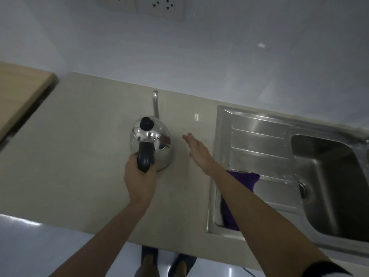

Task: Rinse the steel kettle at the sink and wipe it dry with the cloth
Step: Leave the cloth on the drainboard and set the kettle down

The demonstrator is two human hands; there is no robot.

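The steel kettle [159, 144] stands on the beige counter [79, 136], with a black lid knob and a thin spout pointing toward the wall. My left hand [139, 176] grips its black handle from the near side. My right hand [196, 150] hovers flat just right of the kettle, fingers straight, holding nothing. A purple cloth [245, 180] lies on the sink's draining board, partly hidden under my right forearm. The steel sink [259, 136] is set into the counter at the right, its basin at the far right.
A wooden board [20, 92] lies at the counter's left end. Wall sockets [151, 7] sit on the white wall above. The counter's front edge runs along the bottom, with my feet on the floor below.
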